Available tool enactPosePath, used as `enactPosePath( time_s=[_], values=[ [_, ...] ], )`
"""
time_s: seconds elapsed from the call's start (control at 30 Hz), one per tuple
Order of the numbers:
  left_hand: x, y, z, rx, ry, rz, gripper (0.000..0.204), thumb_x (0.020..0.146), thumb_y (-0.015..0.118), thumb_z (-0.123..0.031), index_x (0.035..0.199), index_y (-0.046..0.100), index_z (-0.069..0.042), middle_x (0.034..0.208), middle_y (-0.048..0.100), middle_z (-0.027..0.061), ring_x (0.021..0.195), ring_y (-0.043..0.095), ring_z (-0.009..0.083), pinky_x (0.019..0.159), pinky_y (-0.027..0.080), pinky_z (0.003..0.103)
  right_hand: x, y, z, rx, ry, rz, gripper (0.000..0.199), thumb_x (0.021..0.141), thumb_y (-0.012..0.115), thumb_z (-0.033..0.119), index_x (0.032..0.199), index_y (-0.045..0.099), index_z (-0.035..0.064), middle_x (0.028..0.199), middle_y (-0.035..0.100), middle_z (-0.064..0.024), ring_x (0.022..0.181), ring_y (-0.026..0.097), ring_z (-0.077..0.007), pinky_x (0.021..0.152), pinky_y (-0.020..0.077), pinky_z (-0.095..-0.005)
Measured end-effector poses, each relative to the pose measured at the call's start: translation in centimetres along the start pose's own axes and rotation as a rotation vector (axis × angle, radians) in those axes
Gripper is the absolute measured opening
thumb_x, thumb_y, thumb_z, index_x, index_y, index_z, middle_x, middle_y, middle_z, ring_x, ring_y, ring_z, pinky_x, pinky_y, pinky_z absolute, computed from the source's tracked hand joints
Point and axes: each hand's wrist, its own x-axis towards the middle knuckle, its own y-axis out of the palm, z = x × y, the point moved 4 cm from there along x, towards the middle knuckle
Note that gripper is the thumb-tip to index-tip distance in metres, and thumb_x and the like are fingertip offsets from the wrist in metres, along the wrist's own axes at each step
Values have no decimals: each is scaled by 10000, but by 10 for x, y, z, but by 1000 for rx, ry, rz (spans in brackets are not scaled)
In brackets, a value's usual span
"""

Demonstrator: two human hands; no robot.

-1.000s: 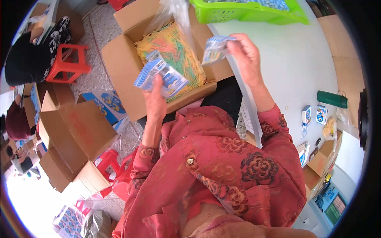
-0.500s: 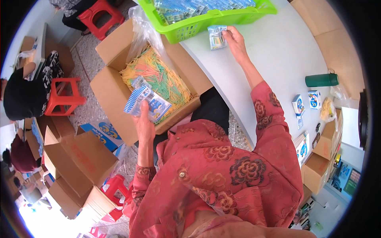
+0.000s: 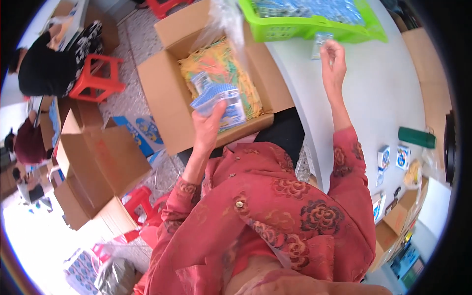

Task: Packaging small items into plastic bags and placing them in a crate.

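My left hand (image 3: pixel 207 125) is closed round a clear plastic bag (image 3: pixel 233 109) with blue-and-white print, the thumb pressed on its front. A smaller clear packet (image 3: pixel 200 81) sticks up behind it. Below them, an open cardboard box (image 3: pixel 162 93) holds a heap of thin yellow, orange and green sticks (image 3: pixel 214 56). Over the table, my right hand (image 3: pixel 335 61) has curled fingers at the edge of a small clear packet (image 3: pixel 319 45), which they partly cover. Just beyond is a bright green basket (image 3: pixel 295 28) full of similar blue-and-white packets.
On the white table (image 3: pixel 371 93) stand a dark green bottle (image 3: pixel 416 137) and small blue-and-white boxes (image 3: pixel 383 158). Empty-looking cartons (image 3: pixel 110 162) and a red stool (image 3: pixel 98 78) occupy the floor at left. A seated person (image 3: pixel 49 71) works at the far left.
The whole view has shifted, with most things now further right. My left hand still grips the bag over the box. The fingers of my right hand have curled more beside the small packet.
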Motion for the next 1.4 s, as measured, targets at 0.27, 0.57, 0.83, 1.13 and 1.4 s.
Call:
enactPosePath(
  time_s=[0.27,0.57,0.83,1.13,1.4],
  values=[
    [0,5,3,-43,-44,22,180,799,646,-45,979,629,-34,882,646,8,780,600,85,717,493,243,-89,81,113,356,120,1068,217,781,676,142,908,548,21,739,565,-24,666,535,-85,602,446,-235],
    [-14,-10,-5,-119,-83,149,287,801,657,-84,1069,585,-11,977,630,40,873,583,98,785,486,267,-84,100,137,231,-84,1054,151,787,660,146,807,590,14,617,543,-98,527,501,-142,509,407,-272],
    [-12,-16,-5,-181,-73,155,364,792,640,-15,1144,548,-31,1035,611,42,924,571,112,812,484,278,-85,107,150,306,-217,1100,129,821,605,108,909,574,19,706,602,-126,635,610,-198,561,452,-300],
    [-12,-25,-4,-64,-9,-4,267,764,661,5,1028,623,-14,907,639,12,798,576,68,729,489,234,-86,97,165,344,-233,1009,261,708,700,41,941,583,40,966,566,-70,777,585,-167,632,474,-284],
    [-12,-23,-5,-70,-8,1,276,747,675,0,1019,629,-10,888,636,10,773,573,63,703,492,226,-92,96,172,175,-603,893,265,655,707,38,895,596,53,987,550,-46,822,592,-192,667,499,-288]
  ],
)
